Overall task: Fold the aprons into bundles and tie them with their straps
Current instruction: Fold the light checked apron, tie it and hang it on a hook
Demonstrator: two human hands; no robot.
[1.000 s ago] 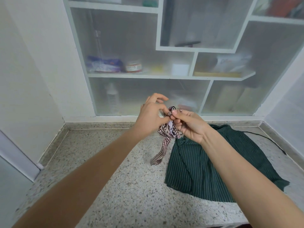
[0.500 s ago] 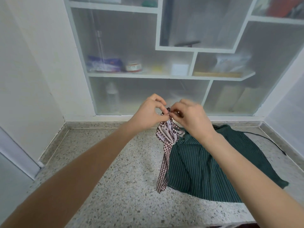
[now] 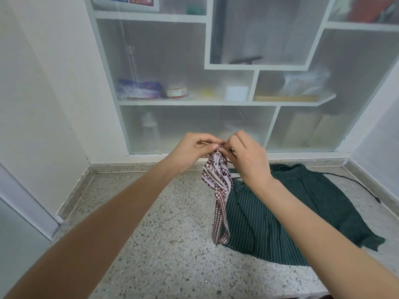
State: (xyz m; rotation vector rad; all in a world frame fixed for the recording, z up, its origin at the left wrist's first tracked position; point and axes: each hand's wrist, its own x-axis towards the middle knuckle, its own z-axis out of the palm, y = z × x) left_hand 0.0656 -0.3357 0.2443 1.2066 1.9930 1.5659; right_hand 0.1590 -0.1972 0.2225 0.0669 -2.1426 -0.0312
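Observation:
A small checked apron bundle (image 3: 217, 176), brown and white, hangs in the air above the counter. My left hand (image 3: 192, 151) pinches its top from the left. My right hand (image 3: 248, 157) pinches the same top from the right, fingertips almost touching the left ones. The bundle's checked strap (image 3: 219, 223) dangles down in a loop, its end near the stone. A dark green striped apron (image 3: 302, 212) lies spread flat on the speckled counter (image 3: 162, 244), under and right of my right forearm. Its thin black strap (image 3: 356, 184) trails to the right.
A white shelf unit (image 3: 216, 102) with frosted panels stands against the back wall, holding packets, a jar and a bottle. White walls close in at left and right. The counter's front edge runs along the bottom right.
The checked strap has dropped from a short tail to a long hanging loop. My right hand has turned over, palm down, and both hands have risen slightly while pinching the bundle's top.

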